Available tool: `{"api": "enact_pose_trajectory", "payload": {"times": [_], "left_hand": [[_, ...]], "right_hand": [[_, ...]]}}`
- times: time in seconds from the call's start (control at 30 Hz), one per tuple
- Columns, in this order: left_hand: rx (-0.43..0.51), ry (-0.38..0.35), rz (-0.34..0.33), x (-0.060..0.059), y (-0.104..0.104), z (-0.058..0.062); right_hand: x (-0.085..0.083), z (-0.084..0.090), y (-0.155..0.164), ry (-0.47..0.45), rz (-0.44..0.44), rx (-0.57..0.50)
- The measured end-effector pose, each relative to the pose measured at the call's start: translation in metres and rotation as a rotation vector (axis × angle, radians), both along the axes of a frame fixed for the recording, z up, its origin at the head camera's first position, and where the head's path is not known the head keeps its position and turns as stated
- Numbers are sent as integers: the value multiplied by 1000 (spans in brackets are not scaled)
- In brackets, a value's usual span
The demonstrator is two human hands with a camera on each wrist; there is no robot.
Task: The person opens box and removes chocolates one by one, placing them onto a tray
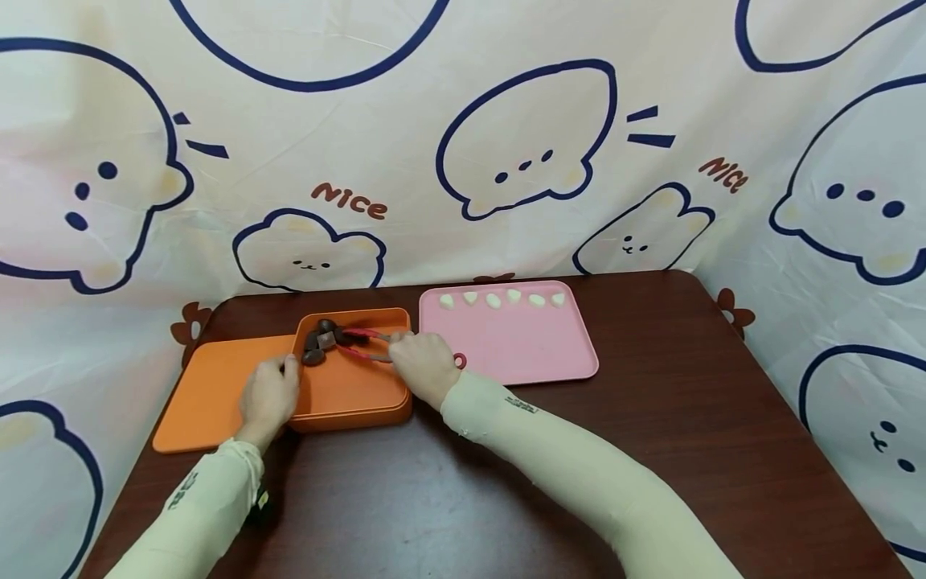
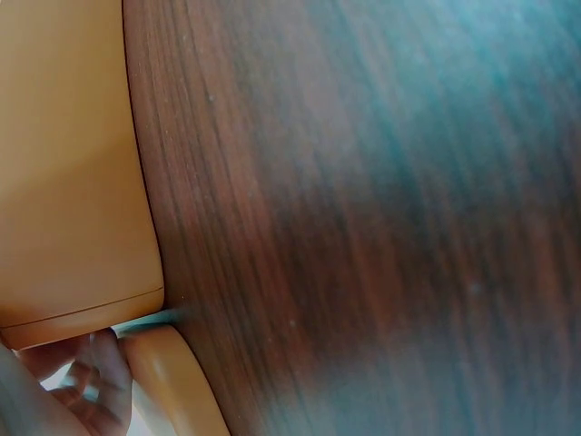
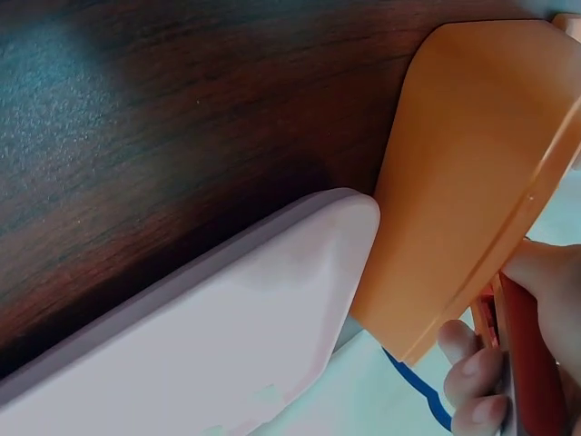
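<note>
The red tongs (image 1: 365,332) were inside the orange box (image 1: 354,386), in its far half, with their two legs standing apart. The grip of the right hand (image 1: 425,366) was closed firmly around the tongs' handles, and a red ring (image 1: 460,361) showed behind this hand. Around the tips lay several dark pieces (image 1: 314,356) and one greyish cube (image 1: 327,341); whether the tongs pinched any of them, I could not tell. The left hand (image 1: 268,394) held the box at its left wall, its grip narrow there. Under this hand and to the left, a flat orange piece (image 1: 206,394) was lying beside the box. On the other side, just beside the box, there was a pink tray (image 1: 506,338), and six white pieces (image 1: 493,301) were placed in a row along its far edge. All of these stood on the dark brown desk (image 1: 448,498). Pale sleeves (image 1: 564,454) covered both forearms. Behind the desk hung a white cloth (image 1: 412,241), printed with blue-outlined animals and the word "Nice".
</note>
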State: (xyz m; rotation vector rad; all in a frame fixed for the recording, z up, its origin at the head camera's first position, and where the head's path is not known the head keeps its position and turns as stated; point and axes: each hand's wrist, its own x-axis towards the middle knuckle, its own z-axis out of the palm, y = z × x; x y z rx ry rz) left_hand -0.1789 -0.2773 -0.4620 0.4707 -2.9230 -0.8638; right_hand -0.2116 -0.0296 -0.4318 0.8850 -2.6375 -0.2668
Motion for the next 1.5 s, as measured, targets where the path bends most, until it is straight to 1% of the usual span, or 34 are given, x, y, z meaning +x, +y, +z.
{"api": "enact_pose_trajectory", "payload": {"times": [0.1,0.27,0.53,0.83,1.03,1.27,1.4,1.5], "left_hand": [[-1,2,-1,0,0,-1],[3,4,-6,1,1,-2],[13,2,0,2,1,-1],[6,-6,3,3,-2,-2],[1,4,-4,2,-2,-2],[4,3,-9,1,-1,0],[4,5,-4,1,0,0],[1,8,-4,1,0,0]], "right_hand": [[-1,1,1,-16,10,9],[-1,4,4,-106,-4,12],[0,8,16,-219,-19,-59],[4,8,27,-377,-51,-191],[7,11,36,-480,-82,-310],[6,12,50,-543,-67,-444],[8,10,58,-552,-40,-489],[11,9,64,-571,-40,-521]]}}
